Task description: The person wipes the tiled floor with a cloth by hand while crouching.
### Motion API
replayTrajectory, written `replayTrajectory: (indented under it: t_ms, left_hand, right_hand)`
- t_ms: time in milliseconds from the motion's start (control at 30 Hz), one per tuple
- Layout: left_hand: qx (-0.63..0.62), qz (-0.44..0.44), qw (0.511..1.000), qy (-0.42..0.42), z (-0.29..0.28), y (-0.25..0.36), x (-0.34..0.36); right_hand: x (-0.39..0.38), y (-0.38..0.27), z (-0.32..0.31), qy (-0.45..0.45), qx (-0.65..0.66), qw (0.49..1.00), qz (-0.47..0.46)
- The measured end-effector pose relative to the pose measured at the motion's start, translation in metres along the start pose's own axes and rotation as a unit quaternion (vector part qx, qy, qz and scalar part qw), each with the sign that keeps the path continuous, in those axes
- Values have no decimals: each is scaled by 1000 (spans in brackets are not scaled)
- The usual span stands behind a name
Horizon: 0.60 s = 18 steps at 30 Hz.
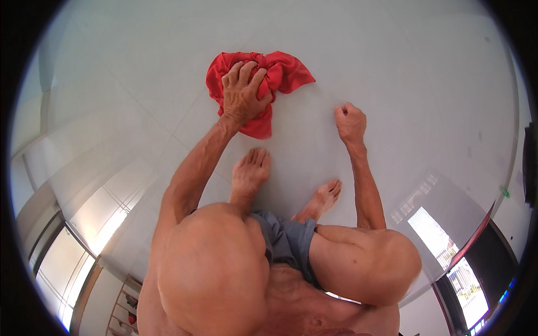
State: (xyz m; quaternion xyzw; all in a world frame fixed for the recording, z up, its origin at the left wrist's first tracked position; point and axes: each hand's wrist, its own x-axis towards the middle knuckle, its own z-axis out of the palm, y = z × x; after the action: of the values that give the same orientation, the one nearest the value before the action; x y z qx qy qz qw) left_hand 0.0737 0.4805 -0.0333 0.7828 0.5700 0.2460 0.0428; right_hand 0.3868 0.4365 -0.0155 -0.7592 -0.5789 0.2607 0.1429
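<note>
A bunched red cloth (294,73) lies on the pale tiled floor in front of me, its folds gathered and one corner pointing right. My left hand (242,92) presses down on it from above, fingers bent and dug into the folds. To the right, apart from the cloth, my right hand (351,120) is closed in a fist, and nothing shows in it. Whether the fist rests on the floor or hovers just over it, I cannot tell.
I squat with bare feet on the glossy floor (392,73), the left foot (250,171) just below the cloth. Doorways let in light at the lower left and lower right. A rack (119,308) stands at the lower left.
</note>
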Motion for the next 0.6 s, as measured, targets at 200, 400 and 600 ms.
replayTrajectory:
  t_ms: [200, 400, 600]
  left_hand:
    - [-1, 2, 1000, 4, 0, -1, -1]
    - [-2, 4, 1000, 7, 5, 3, 7]
    - [3, -3, 1000, 15, 16, 3, 6]
  right_hand:
    - [-5, -4, 5, 6, 1, 1000, -17]
    - [-7, -3, 9, 6, 21, 1000, 9]
    - [-13, 2, 16, 13, 29, 999, 8]
